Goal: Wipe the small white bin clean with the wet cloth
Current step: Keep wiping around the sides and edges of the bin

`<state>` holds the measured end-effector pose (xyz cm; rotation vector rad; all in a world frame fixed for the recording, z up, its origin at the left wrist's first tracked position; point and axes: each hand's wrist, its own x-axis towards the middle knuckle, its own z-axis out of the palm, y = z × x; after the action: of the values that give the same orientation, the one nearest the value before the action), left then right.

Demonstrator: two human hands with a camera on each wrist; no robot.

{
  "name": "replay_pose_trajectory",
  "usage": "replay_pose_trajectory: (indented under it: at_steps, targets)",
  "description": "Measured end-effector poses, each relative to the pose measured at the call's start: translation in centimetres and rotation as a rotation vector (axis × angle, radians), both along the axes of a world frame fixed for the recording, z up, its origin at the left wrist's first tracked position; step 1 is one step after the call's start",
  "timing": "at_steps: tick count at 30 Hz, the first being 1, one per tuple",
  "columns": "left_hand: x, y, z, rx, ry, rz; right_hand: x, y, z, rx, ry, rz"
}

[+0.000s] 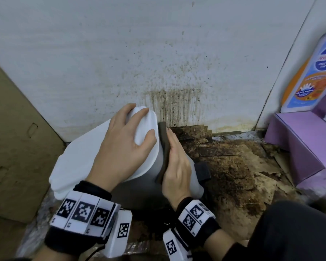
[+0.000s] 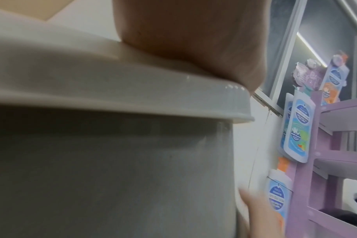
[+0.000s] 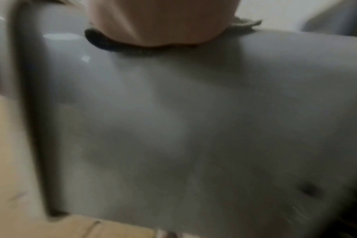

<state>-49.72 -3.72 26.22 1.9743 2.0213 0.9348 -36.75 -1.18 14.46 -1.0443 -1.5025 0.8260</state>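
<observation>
A brown cardboard box point(image 1: 9, 140) closes off the left side, its flank running right up to the small white bin point(image 1: 77, 157), which stands on the floor against the white wall point(image 1: 102, 53) behind it; there is hardly any gap between box and bin. The left hand point(image 1: 124, 147) lies spread over the bin's lid point(image 1: 145, 132), fingers straight and flat, pressing down rather than gripping. The lid is bright, smooth and rounded at the corners, with a lip overhanging the grey-looking side wall, which shines faintly in the wrist views. Just to the right, the right hand point(image 1: 175, 162) holds a dark wet cloth point(image 1: 163, 146) flat against the bin's right side, fingers straight along it, palm pressing the cloth to the plastic; the cloth's edge shows beyond the fingertips and below the palm. Right of the bin the floor point(image 1: 233, 166) lies open but is covered with torn, brown-stained board, and the wall above it is spattered with dark streaks. Farther right, well apart from the bin, a purple display stand point(image 1: 297, 140) with blue-labelled pouches point(image 1: 309, 81) bounds the corner, and a dark trouser knee point(image 1: 294, 234) fills the lower right.
</observation>
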Motion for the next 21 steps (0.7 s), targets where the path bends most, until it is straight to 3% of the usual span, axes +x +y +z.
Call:
replay_pose_trajectory:
  at_steps: [5,9,14,17,21]
  targets:
    - [-1.1,-0.3,0.1,0.0,-0.021,0.018,2.7,-0.1,-6.7,-0.168,-0.024,-0.176]
    - [-1.4,-0.2,0.1,0.002,-0.03,0.022,3.4,0.6,-7.5,-0.28,-0.04,-0.147]
    - [-1.3,-0.3,0.1,0.002,-0.007,0.023,1.4,-0.1,-3.7,-0.347,0.002,-0.186]
    - [-1.0,-0.4,0.1,0.0,-0.004,0.014,-1.0,-0.9,1.0,-0.293,0.022,-0.049]
    - [-0.8,-0.5,0.1,-0.004,0.012,0.009,-2.7,-0.4,5.3,-0.294,0.179,0.191]
